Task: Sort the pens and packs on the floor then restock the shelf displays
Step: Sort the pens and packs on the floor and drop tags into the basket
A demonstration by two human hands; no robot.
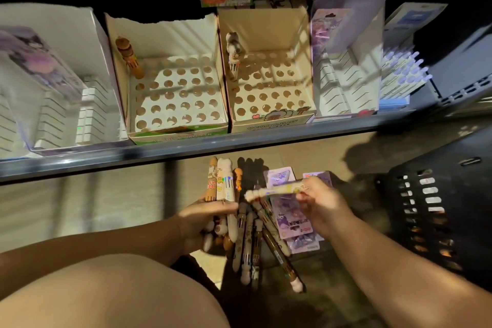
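Lower centre: loose pens [255, 242] lying fanned on the floor [106, 208], brown and cream, animal-topped; likely light, stiff, slick-barrelled, best taken mid-barrel; left hand [205, 217] gripping a bundle of pens [223, 189]; right hand [319, 202] pinching one cream pen [274, 189] crosswise above purple packs [290, 224]; upper centre, holed display boxes [175, 93] standing nearly empty.

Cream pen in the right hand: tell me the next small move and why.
Probably tuck the cream pen into the bundle the left hand grips. The right hand pinches it crosswise just beside that bundle, which holds similar pens, while loose pens lie on the floor below.
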